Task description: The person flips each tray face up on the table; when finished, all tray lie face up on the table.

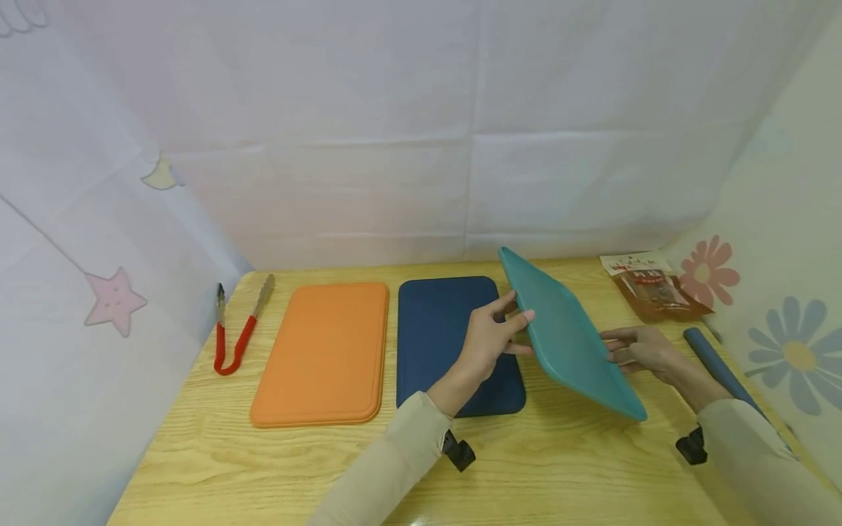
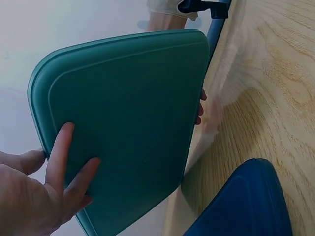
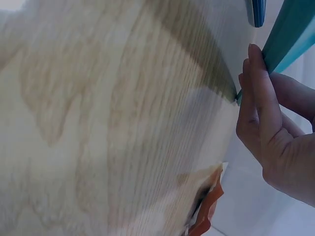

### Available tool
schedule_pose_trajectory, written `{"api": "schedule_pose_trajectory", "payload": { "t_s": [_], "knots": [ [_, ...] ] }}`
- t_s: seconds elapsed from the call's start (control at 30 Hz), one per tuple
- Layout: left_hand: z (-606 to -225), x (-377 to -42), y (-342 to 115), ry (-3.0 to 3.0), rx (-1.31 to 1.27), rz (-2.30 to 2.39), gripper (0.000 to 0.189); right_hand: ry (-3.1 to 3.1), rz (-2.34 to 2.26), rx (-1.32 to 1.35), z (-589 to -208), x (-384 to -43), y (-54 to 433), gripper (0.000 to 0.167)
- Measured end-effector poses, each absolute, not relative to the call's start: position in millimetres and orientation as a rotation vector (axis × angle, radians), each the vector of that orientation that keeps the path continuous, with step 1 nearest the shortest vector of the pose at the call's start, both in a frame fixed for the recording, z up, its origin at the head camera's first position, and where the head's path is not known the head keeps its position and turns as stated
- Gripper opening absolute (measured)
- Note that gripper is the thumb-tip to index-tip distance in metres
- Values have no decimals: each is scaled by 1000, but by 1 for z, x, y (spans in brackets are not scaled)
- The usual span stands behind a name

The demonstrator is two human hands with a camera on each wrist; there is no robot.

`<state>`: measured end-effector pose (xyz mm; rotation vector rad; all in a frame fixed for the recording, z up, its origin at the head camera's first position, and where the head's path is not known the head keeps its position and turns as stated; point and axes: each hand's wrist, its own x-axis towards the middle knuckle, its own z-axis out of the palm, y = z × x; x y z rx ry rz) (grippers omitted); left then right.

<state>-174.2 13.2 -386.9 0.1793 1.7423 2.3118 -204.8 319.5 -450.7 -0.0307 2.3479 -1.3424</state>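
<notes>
A teal tray-like board (image 1: 571, 337) with rounded corners is held tilted above the table, its left side raised higher than its right. My left hand (image 1: 485, 337) pinches its left edge, thumb on the upper face and fingers spread against the underside, as the left wrist view shows on the teal board (image 2: 128, 113). My right hand (image 1: 641, 352) grips the lower right edge between thumb and fingers; in the right wrist view the fingers (image 3: 261, 93) lie under that edge. Beneath my left arm a navy blue board (image 1: 434, 343) lies flat on the table.
An orange board (image 1: 325, 351) lies left of the navy one. Red-handled tongs (image 1: 230, 343) rest at the far left. At the back right lies a brown food packet (image 1: 654, 288), and a blue-grey rod-like thing (image 1: 717, 361) runs along the right edge. Cloth walls (image 1: 368, 183) enclose the wooden table (image 1: 263, 475).
</notes>
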Motion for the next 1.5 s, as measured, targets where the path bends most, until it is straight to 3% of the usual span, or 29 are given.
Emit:
{"api": "schedule_pose_trajectory", "payload": {
  "t_s": [0.83, 1.5],
  "knots": [
    [-425, -193, 27, 1905, 45, 2037, 52, 2398, -1215, 15, -436, -220, 364, 60],
    [-452, -205, 46, 2167, 9, 1728, 56, 2495, -1117, 78, -433, -236, 364, 53]
  ]
}}
